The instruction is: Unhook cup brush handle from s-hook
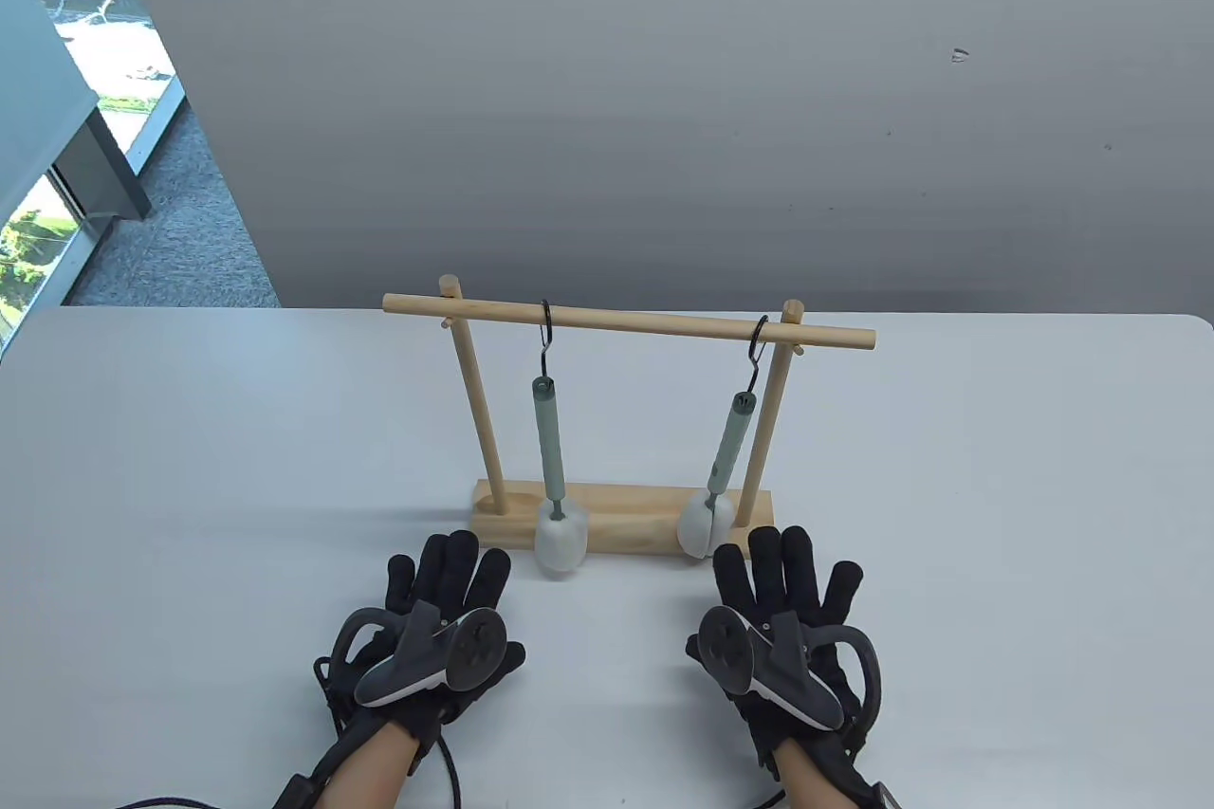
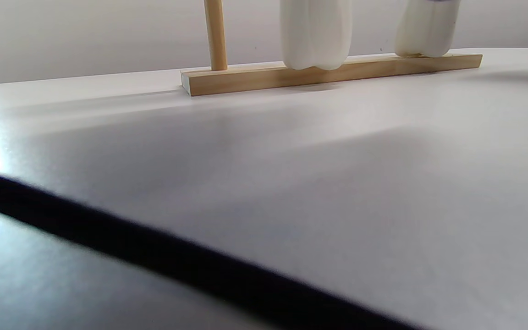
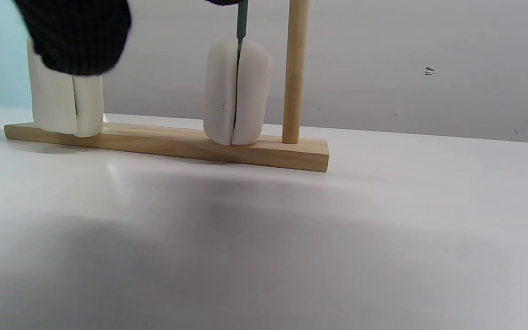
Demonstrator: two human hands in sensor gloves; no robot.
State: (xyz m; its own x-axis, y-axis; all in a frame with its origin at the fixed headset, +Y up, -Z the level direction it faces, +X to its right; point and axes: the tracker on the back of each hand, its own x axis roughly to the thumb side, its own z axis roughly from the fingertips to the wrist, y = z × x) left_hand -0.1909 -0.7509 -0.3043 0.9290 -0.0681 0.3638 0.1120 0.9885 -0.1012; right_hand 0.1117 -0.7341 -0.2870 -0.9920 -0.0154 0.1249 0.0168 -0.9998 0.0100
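A wooden rack (image 1: 626, 322) stands on the white table. Two black S-hooks hang from its bar, the left S-hook (image 1: 546, 338) and the right S-hook (image 1: 756, 352). Each holds a cup brush with a pale green handle and a white sponge head: the left brush (image 1: 551, 449) and the right brush (image 1: 726, 451). My left hand (image 1: 444, 583) lies flat on the table in front of the rack's base, fingers spread, holding nothing. My right hand (image 1: 787, 581) lies flat just in front of the right sponge head (image 3: 236, 91), holding nothing. One gloved fingertip (image 3: 78, 34) shows in the right wrist view.
The rack's base (image 1: 626, 520) (image 2: 332, 73) lies just beyond my fingertips. The table's far edge runs behind the rack, with a grey wall beyond. A window and carpeted floor show at the far left. Black cables trail from my wrists at the near edge.
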